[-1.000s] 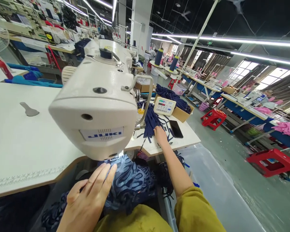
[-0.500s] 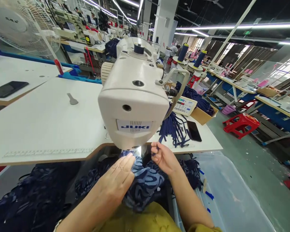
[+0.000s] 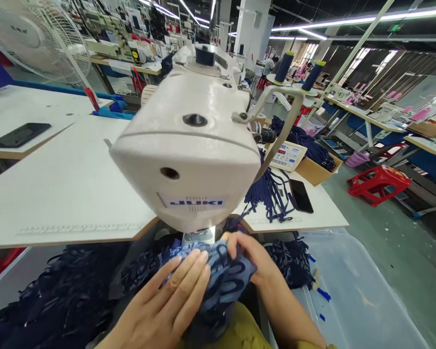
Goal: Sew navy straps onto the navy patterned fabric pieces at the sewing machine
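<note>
A white JUKI sewing machine [image 3: 192,145] fills the middle of the head view, its head hanging over a bunched piece of blue patterned lace fabric [image 3: 223,276]. My left hand [image 3: 167,303] lies flat on the fabric just below the machine's foot, fingers stretched out together. My right hand [image 3: 252,259] is on the fabric's right side, fingers curled and pinching its edge close under the needle area. The needle itself is hidden by the machine's head.
Navy straps [image 3: 272,194], a black phone [image 3: 300,195] and a control panel [image 3: 287,156] lie on the white table [image 3: 65,189] to the right. A clear plastic bin [image 3: 352,295] stands at lower right, dark lace piled [image 3: 50,295] at lower left. Red stools, a fan and other workstations stand around.
My right hand left the navy straps on the table and came back to grip the fabric under the machine. My left hand stayed flat on the fabric. The camera moved closer to the machine.
</note>
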`<state>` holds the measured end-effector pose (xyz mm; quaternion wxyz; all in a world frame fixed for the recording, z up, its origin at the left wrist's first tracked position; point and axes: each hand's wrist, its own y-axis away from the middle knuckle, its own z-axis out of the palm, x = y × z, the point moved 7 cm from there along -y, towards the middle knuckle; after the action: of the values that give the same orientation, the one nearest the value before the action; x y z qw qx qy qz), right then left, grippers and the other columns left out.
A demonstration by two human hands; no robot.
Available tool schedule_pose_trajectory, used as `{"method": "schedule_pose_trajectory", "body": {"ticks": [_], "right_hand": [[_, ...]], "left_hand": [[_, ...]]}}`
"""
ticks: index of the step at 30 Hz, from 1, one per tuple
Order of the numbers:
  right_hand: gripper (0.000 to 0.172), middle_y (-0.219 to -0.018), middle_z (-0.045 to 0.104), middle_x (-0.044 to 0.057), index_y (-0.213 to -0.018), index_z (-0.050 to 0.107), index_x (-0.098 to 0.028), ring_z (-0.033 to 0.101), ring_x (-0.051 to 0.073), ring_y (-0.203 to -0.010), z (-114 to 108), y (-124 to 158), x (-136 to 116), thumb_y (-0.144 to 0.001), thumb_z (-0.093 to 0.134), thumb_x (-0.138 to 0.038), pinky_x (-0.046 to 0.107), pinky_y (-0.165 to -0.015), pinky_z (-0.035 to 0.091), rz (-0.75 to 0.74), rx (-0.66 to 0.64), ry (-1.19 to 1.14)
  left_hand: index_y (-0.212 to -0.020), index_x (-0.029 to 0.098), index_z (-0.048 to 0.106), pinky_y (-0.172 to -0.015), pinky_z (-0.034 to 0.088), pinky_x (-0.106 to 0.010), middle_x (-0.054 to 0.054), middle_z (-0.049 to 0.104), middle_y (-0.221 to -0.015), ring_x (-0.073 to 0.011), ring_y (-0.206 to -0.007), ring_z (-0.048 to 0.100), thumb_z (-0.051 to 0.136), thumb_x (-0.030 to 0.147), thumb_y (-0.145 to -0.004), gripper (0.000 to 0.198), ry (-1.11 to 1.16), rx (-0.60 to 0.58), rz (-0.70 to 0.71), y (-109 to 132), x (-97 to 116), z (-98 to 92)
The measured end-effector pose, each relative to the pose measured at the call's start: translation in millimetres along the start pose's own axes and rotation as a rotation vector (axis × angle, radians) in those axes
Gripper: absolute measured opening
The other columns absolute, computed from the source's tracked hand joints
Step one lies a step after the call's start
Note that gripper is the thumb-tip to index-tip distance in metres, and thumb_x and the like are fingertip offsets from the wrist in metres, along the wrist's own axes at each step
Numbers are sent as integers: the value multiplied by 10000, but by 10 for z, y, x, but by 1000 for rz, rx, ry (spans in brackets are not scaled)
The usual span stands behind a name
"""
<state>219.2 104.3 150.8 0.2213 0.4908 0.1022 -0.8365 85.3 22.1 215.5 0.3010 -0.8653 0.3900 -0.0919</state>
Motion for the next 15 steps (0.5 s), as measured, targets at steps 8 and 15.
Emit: {"method": "schedule_pose_trajectory", "body": {"ticks": [8,15], "right_hand": [[460,-880,628,33,-804,670,-190,553,170,-847,-193,-145,-262,-967,364,-492,276,-778,398,-117,202,623],[303,-751,547,-7,-884,622,-208,530,140,-677,-241,-180,-270,-874,560,-504,272,-691,445,-122,288,471]], "left_hand": [[-1445,109,312,-1085,348,-407,-181,429,-1450,-293,-1364,353,404,480,-917,653,-38,-159,-115,146,-126,329],[-1176,151,569,-884,529,-312,-109,632,-1171,-194,-1040,618,394,367,-967,348,78,-79,-252,2,-267,202]]}}
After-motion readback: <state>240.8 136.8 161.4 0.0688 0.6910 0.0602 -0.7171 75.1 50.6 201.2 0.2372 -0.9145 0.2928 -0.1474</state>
